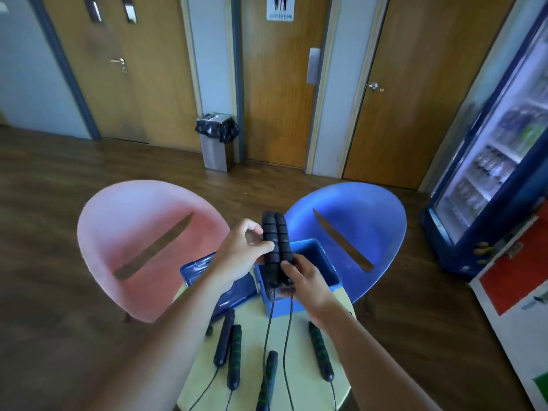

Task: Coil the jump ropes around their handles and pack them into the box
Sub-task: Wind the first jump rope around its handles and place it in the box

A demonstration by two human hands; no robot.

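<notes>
Two black ribbed jump rope handles (274, 244) stand upright side by side above the open blue box (321, 264). My right hand (302, 277) grips their lower ends. My left hand (246, 250) pinches the left handle near its middle. Their thin black rope (268, 330) hangs down in two strands over the table. Several other rope handles lie on the pale round table (296, 330): a plain black one (224, 339), green-striped ones (234, 355) (268, 378) and another (320, 350) at the right.
The box's blue lid (198, 269) lies open to the left. A pink chair (142, 241) and a blue chair (353, 229) stand behind the table. Further off are a bin (215, 143), wooden doors and a drinks fridge (492, 161) at the right.
</notes>
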